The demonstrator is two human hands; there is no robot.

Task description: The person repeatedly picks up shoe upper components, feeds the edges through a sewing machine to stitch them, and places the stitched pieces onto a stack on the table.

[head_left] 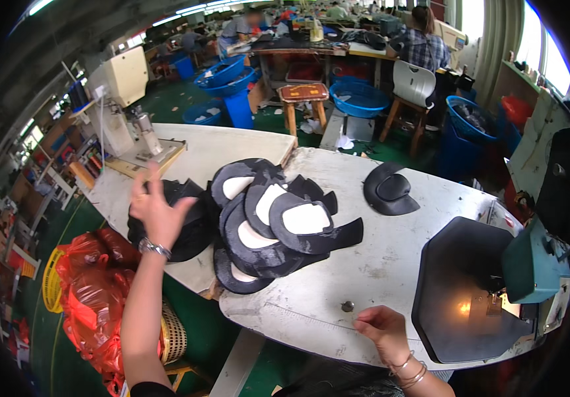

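My left hand [159,208] is raised with fingers spread, holding nothing, over a stack of black pieces [189,221] at the table's left side. Beside it lies a heap of curved black pieces with white centres [278,225], which look like shoe uppers. One more curved black piece [391,189] rests apart toward the back. Low over the front edge, my right hand [384,331] has its thumb and fingers pinched together; what they hold, if anything, cannot be made out. A small round metal thing [347,306] sits on the white table [364,264] just left of those fingers.
A teal sewing machine [533,261] with a dark work plate [453,291] stands at the right. Red plastic bags [96,298] fill a basket on the left. Another machine [123,79] is at the back left. Beyond are a wooden stool [303,94], blue tubs [358,99] and seated people.
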